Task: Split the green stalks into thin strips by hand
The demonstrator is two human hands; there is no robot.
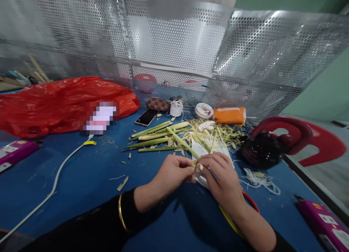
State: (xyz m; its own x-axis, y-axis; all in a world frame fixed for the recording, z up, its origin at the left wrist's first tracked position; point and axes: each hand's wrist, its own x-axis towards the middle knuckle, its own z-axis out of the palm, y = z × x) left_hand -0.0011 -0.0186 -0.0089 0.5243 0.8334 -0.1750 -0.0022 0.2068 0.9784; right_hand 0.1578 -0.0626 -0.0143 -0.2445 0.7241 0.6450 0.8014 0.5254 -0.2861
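My left hand (177, 169) and my right hand (222, 177) meet over the front middle of the table, fingertips almost touching. Both pinch the near end of a long pale-green plant stalk (181, 141), which slants away to the upper left. Pale bits show between the fingertips; the fingers hide most of that end. Beyond my hands lie several green stalks (160, 134) side by side. A heap of shredded plant scraps (230, 135) spreads to their right, partly over a white sheet (226, 152).
A dark phone (147, 117), a patterned case (158, 104), a white spool (204, 110) and an orange packet (229, 115) line the back. Left are a red plastic bag (62, 101) and white cable (58, 174); right, a shiny black object (261, 150) and white string (260, 180).
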